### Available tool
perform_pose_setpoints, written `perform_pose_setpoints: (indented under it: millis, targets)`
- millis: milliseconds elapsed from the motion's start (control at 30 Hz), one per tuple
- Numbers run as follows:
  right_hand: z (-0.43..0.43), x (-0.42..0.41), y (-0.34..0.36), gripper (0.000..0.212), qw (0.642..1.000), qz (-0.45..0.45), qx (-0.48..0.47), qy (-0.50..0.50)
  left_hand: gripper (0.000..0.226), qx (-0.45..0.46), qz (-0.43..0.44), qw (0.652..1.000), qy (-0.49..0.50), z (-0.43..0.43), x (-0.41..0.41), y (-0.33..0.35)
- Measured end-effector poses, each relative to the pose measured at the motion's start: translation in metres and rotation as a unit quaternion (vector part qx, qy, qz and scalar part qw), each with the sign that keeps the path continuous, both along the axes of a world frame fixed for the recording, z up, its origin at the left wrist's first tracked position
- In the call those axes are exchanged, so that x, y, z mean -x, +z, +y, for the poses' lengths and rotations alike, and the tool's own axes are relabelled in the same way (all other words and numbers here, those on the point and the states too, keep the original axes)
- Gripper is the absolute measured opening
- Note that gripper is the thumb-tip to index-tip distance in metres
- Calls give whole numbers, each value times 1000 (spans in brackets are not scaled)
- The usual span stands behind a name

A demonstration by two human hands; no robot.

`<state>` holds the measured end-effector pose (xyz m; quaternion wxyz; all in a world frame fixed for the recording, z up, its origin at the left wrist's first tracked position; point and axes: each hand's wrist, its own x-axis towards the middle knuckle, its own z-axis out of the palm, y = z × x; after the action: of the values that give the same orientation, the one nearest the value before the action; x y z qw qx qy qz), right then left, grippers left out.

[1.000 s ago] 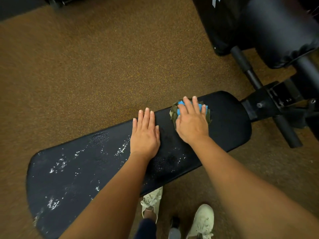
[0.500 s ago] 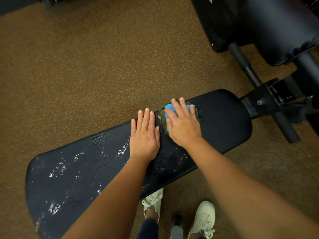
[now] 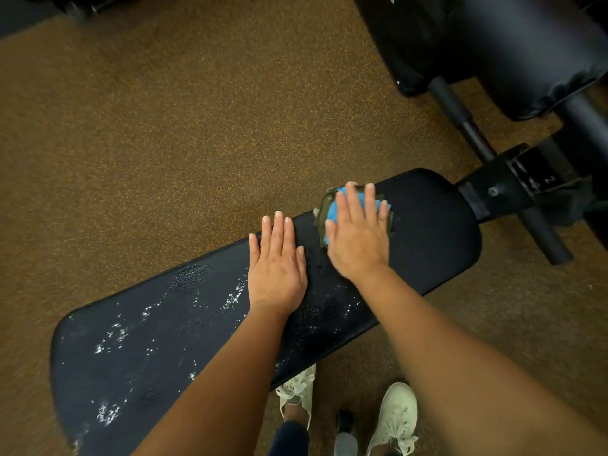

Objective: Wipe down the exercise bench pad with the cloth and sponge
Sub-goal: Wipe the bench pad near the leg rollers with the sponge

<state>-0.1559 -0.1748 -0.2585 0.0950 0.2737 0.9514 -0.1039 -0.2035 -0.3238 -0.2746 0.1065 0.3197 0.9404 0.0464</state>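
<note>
In the head view, the bench (image 3: 437, 225) is seen running from the lower left to right of centre. The left hand (image 3: 276, 268) is laid flat on it at the centre, fingers straight and together. Just to its right, the right hand (image 3: 357, 235) is pressed flat, fingers straight, on a blue sponge (image 3: 333, 210), which is edged by a dark green cloth (image 3: 320, 218) lying on the bench. White flecks (image 3: 108, 340) are scattered over the bench's lower left.

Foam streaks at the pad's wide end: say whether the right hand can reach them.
Probably not in one sweep: the left hand lies flat on the pad between the right hand, on the sponge, and the foam streaks.
</note>
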Motion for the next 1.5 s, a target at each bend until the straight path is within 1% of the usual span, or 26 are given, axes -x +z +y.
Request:
perform_pose_setpoints:
  millis: [100, 133, 167, 233, 300, 333, 433, 500, 533, 600, 700, 767, 867, 900, 933, 1033, 1067, 1100, 1133, 1200, 1233, 1267, 1300, 1400, 1433, 1500]
  targets:
    - [-16, -5, 1, 58, 991, 0, 18, 130, 61, -2, -1, 1000, -3, -1, 1, -1]
    - [-8, -12, 2, 57, 988, 2, 25, 152, 61, -4, -5, 1000, -4, -2, 1, 0]
    - [3, -18, 1, 55, 989, 4, 31, 144, 61, -6, -7, 1000, -8, -3, 2, 1]
    - [20, -20, 0, 56, 998, 0, 21, 55, 61, -9, -6, 1000, -18, -3, 1, 2]
    - [15, -11, 2, 58, 1000, -14, 10, -19, 61, -11, -9, 1000, -19, -4, 2, 2]
    - [5, -6, 3, 58, 1000, -11, 10, -22, 60, -12, -8, 1000, -18, -4, 2, 1]
    - [-28, -21, 2, 58, 996, -8, 23, 88, 60, -19, -10, 1000, -15, -4, 2, 0]
    - [-25, -47, 0, 59, 993, -14, 13, 119, 60, -20, -13, 1000, -17, -6, 2, 1]
    - [-17, -56, 0, 60, 995, -18, 4, 103, 60, -19, -14, 999, -22, -6, 2, 2]
    - [-3, -57, 1, 62, 999, -19, -15, 34, 60, -14, -16, 999, -29, -7, 2, 3]
    - [-10, -30, 2, 65, 998, -29, -8, -48, 60, -13, -17, 999, -24, -7, 1, 2]
    - [-31, -27, 2, 64, 1000, -7, 8, -26, 61, -11, -15, 1000, -21, -7, 0, 1]
    - [-46, -62, 2, 62, 997, -4, 22, 69, 61, -15, -19, 999, -27, -9, 0, 1]
    - [-40, -73, 0, 62, 998, -9, 14, 68, 61, -16, -22, 999, -32, -10, 0, 1]
    - [-32, -77, -1, 63, 999, -15, 4, 39, 60, -15, -24, 999, -38, -11, 1, 2]
    - [-19, -63, -3, 66, 994, -13, -20, -105, 61, -12, -20, 999, -44, -13, 1, 1]
    - [-25, -56, -3, 66, 992, -10, -20, -126, 61, -9, -18, 999, -44, -13, 1, 1]
    - [-33, -51, -3, 65, 993, -5, -17, -121, 61, -7, -15, 999, -43, -13, 0, 0]
    - [-44, -52, -3, 64, 996, -3, -11, -93, 61, -7, -12, 999, -41, -12, 0, 0]
    - [-58, -69, -3, 61, 1000, -5, 4, -5, 60, -5, -14, 999, -39, -12, 0, -2]
    - [-57, -81, -3, 61, 1000, -7, 8, 22, 60, -6, -16, 999, -39, -13, 0, -2]
    - [-51, -88, -4, 61, 1000, -6, 9, 26, 60, -6, -17, 999, -41, -13, 0, -2]
    - [-45, -89, -4, 61, 1000, -5, 5, 5, 60, -7, -18, 999, -42, -13, 1, -2]
    - [-43, -70, -4, 63, 992, -12, -12, -129, 60, -5, -18, 999, -44, -14, 1, -3]
    - [-52, -63, -3, 63, 989, -9, -13, -144, 60, -7, -17, 999, -43, -14, 0, -3]
    - [-76, -65, -1, 63, 996, -6, -3, -93, 60, -11, -19, 999, -41, -14, -1, -2]
